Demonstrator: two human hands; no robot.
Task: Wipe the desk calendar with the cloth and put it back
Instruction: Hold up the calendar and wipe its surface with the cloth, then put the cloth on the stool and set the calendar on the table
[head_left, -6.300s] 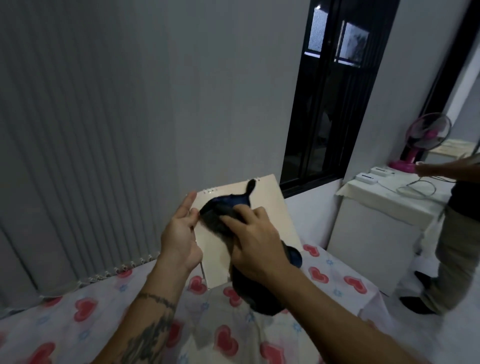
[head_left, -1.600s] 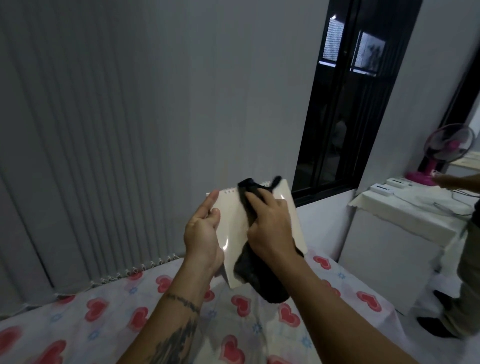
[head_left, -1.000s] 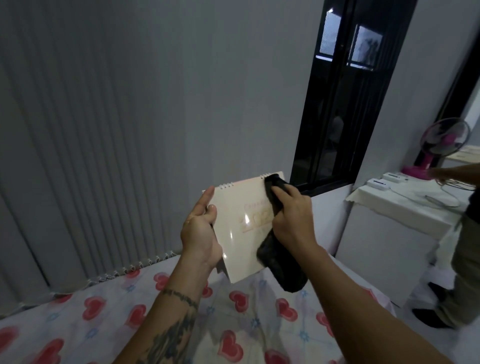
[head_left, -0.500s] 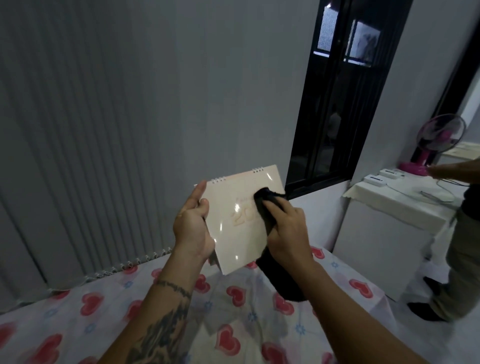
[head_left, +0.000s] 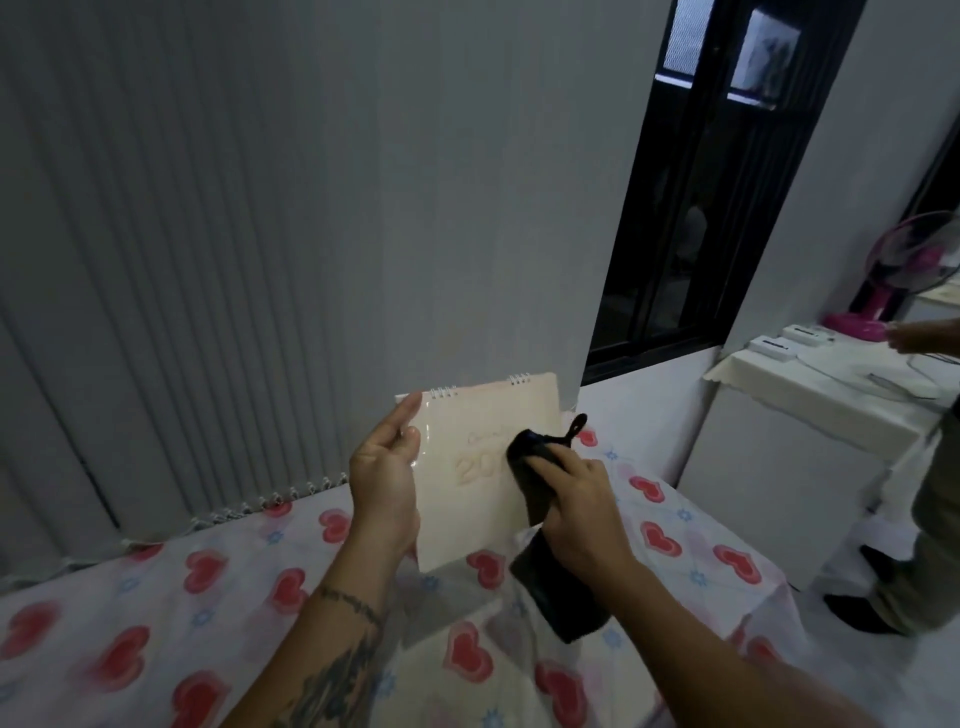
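The desk calendar (head_left: 470, 467) is held up in the air above the table with the heart-print tablecloth (head_left: 156, 623), not resting on it, spiral binding at the top, glossy cream cover turned toward the camera. The left hand (head_left: 384, 488) is closed on the calendar's left edge, thumb on the front face, fingers wrapped behind. The right hand (head_left: 576, 512) is clenched around the dark cloth (head_left: 535, 467); the bunched top of the cloth is pressed against the right half of the cover, the rest hangs loose below the hand toward the tablecloth. Task judged to be mid-way: the wiping step is in hand, the cover is being rubbed, and whether the back or inner pages have been cleaned cannot be told from this view. Left to do: the wipe is to be finished and the calendar set back down; no obvious original spot is marked. Writing: large pale embossed-looking digits "20" are readable on the cover, the rest of the number is hidden by the cloth; a faint cursive line above it is too blurred to be read. No brand is legible. A second person's arm (head_left: 924, 338) is seen at the far right near a pink fan (head_left: 893, 291), well apart from the work.
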